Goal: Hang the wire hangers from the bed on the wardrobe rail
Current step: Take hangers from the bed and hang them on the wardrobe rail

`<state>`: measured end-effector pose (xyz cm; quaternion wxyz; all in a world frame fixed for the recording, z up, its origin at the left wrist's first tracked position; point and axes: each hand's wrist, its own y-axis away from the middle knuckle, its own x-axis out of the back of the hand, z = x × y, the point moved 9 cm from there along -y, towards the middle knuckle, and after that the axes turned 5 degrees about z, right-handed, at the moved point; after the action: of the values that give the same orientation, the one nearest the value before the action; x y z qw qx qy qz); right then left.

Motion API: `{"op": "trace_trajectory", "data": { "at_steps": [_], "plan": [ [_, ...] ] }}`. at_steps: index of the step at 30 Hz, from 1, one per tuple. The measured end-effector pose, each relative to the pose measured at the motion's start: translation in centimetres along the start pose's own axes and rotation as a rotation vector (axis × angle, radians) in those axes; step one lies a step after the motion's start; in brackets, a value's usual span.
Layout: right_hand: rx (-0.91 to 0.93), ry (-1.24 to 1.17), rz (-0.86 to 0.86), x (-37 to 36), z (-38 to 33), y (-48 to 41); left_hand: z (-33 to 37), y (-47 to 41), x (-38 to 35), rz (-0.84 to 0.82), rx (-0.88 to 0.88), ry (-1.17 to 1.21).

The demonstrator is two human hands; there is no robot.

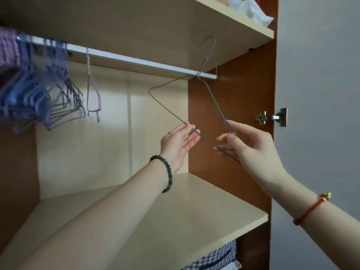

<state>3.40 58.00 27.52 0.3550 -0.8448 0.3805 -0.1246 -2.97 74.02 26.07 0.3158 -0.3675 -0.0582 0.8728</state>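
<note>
Two bare forearms reach up from 6 o'clock into an open wardrobe, the left with a dark beaded bracelet (166, 172), the right with a red string bracelet (309, 209) carrying a gold bead. The left hand (178, 142) is spread, palm turned inward and fingers straight, with the bottom bar of a thin blue-grey wire hanger (216, 104) lying across its fingertips. At 3 o'clock of it, the right hand (251, 145) has curled fingers and thumb gripping the hanger's lower corner.

The hanger is tilted. Its twisted neck crosses the white metal wardrobe rail (136, 61) near the rail's right end, at 1 o'clock. Its hook stands above the rail, against the underside of the pale wooden upper shelf (214, 26), and does not rest on the rail.

At 9 o'clock a blurred bunch of purple and blue hangers (48, 90) crowds the rail's left end. A single lilac hanger (88, 65) hangs just to the right of the bunch, well apart from the held one.

Crumpled white plastic bags (251, 10) sit on the upper shelf at 1 o'clock. A metal door hinge (272, 117) is fixed to the reddish-brown side panel (243, 94) at 3 o'clock. Below the arms lies a pale wooden lower shelf (175, 211), and under it, at 5 o'clock, a blue-and-white checked fabric basket (214, 258).
</note>
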Motion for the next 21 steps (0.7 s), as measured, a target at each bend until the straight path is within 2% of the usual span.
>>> {"op": "trace_trajectory", "data": {
  "at_steps": [14, 21],
  "plan": [
    [0.156, 0.093, -0.176, -17.5, -2.7, -9.2, 12.1, -8.3, 8.9, 0.204, -0.223, -0.012],
    [0.167, 0.143, -0.213, -24.0, -3.6, -11.8, 14.8, -10.8, 12.5, 0.233, -0.200, -0.055]
  ]
}}
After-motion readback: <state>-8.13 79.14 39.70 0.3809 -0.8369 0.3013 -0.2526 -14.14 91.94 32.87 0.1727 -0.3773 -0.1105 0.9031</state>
